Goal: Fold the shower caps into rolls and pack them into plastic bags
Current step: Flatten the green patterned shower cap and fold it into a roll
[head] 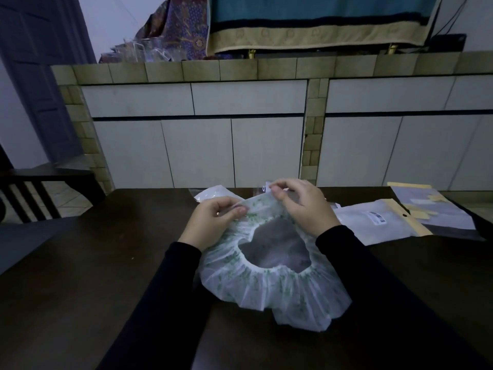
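I have the thin translucent white shower cap with the green leaf print spread on the dark wooden surface right in front of me, between my forearms. Its gathered elastic opening faces up at me, and the far edge is lifted off the surface. My left hand pinches that far edge between thumb and fingers, and my right hand pinches it a little farther along and higher, so both hands are clamped on the cap and sit close together but not touching.

The cap is roughly round, so it has no real long axis yet. As I judge it, the fold I am starting will give it one, running left to right across me. To do this well I should bring the far edge toward me evenly with both hands, keep the pinches level, and press the air out so the film lies flat before rolling.

Flat clear plastic bags with yellow header strips lie on the surface to my right, near the cap. Another white plastic piece shows just beyond my hands.
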Action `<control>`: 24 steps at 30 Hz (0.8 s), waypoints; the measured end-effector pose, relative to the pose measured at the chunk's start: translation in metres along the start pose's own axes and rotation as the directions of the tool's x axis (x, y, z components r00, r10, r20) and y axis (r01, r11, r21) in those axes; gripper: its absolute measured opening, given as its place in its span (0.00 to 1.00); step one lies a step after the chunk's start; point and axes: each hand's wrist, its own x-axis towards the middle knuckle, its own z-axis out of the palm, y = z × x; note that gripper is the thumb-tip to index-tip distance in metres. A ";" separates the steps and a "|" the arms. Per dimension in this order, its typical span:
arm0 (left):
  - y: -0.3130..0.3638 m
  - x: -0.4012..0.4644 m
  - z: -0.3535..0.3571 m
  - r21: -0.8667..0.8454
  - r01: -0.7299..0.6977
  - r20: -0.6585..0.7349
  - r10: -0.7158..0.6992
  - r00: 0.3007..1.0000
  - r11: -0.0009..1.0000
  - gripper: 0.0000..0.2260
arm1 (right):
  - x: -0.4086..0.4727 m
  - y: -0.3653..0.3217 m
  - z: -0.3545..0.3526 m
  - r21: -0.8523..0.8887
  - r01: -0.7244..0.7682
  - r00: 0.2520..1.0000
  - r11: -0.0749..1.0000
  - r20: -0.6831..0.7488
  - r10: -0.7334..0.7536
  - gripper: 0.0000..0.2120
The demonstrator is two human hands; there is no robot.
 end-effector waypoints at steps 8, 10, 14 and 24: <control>-0.001 -0.004 -0.013 -0.016 0.237 0.069 -0.235 0.969 0.971 0.16 | 0.001 0.000 0.002 -0.236 -0.250 0.953 0.939 -0.233 0.195 0.13; -0.001 -0.007 -0.021 -0.085 0.390 0.210 -0.367 0.907 0.917 0.25 | 0.001 0.005 -0.004 -0.265 -0.359 0.921 0.895 -0.256 0.294 0.15; 0.004 -0.014 -0.024 0.024 0.436 0.349 -0.416 0.840 0.900 0.17 | 0.000 0.012 -0.020 -0.288 -0.501 0.865 0.816 -0.186 0.465 0.11; 0.013 -0.007 -0.013 0.354 0.187 -0.136 -0.148 0.980 0.916 0.10 | -0.031 0.000 -0.031 -0.297 -0.436 0.897 0.849 -0.075 0.435 0.16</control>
